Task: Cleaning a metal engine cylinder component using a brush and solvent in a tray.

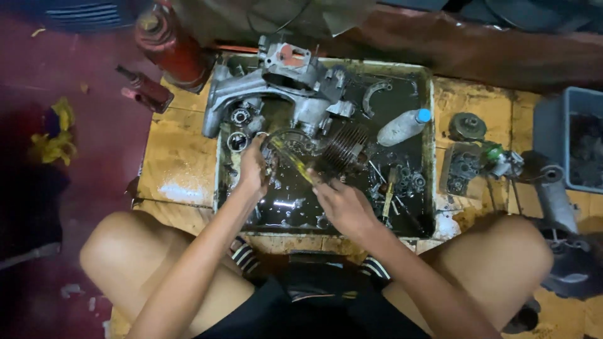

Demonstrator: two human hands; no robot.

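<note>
On the far left, a yellow rag [55, 137] lay on the dark red floor [100, 138], and just right of it a small red jack [146, 91] sat near a larger red cylinder [169, 44]. Next came the wooden board [179, 160], wet and shiny, with the black oily tray [432, 157] resting on it. A grey engine case [264, 85] filled the tray's upper left. Below it the left hand [254, 168] was closed around a small dirty part (too grimy to say what kind), held over the dark liquid. Between the hands ran a thin yellow-handled tool [295, 164], angled from upper left to lower right; the right hand [342, 204] gripped its lower end. Just above that hand lay a finned cylinder [344, 150], close to the tool's tip. Loose gears and bits [405, 182] sat in the tray's right half, and a plastic bottle [402, 127] with a blue cap lay tilted above them. Right of the tray were more metal parts [468, 147] on the board, then a grey-blue bin [565, 135] at the edge.
</note>
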